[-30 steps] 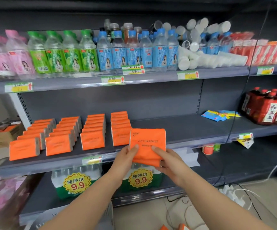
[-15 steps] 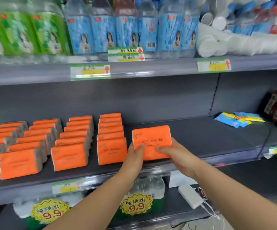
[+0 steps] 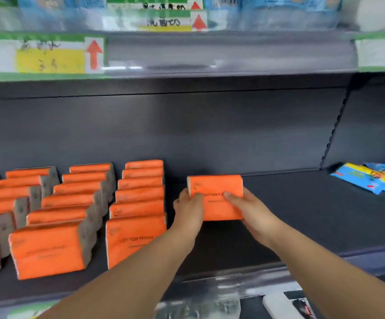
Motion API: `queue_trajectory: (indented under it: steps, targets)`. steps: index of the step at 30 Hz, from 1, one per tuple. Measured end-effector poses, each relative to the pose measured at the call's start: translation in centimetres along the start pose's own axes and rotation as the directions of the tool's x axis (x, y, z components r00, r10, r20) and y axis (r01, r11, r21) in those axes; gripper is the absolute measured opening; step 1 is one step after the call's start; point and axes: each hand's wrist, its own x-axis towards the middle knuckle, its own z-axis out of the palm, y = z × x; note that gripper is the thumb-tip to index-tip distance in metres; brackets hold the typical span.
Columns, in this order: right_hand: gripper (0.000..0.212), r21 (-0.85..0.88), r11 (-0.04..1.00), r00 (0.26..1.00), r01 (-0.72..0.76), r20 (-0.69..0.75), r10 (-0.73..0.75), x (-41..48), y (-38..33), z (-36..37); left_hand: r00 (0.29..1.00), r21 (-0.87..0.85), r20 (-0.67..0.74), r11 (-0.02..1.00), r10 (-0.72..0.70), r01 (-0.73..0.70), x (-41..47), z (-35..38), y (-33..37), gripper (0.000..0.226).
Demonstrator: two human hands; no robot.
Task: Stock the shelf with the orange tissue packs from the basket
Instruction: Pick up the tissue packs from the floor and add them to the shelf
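Tissue pack (image 3: pixel 215 199) (both hands (image 3: pixel 188 209) (image 3: pixel 253 210) gripping) now stands farther back on shelf (image 3: pixel 313 217).

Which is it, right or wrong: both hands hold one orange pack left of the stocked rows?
Wrong on the side only. The head view shows the left hand and right hand holding the pack right of the rows, not left.

blue-yellow packets (image 3: pixel 371 178): far right | price labels (image 3: pixel 41 56): above, red arrows | bottles (image 3: pixel 267 10): top, blurred
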Motion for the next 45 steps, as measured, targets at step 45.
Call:
queue_trajectory:
  steps: [45]
  targets:
    - [0.049,-0.17,0.984,0.989,0.05,-0.132,-0.073,12.8,1.2,1.6,0.978,0.06,-0.117,0.982,-0.171,0.179,13.8,1.9,1.4,0.054]
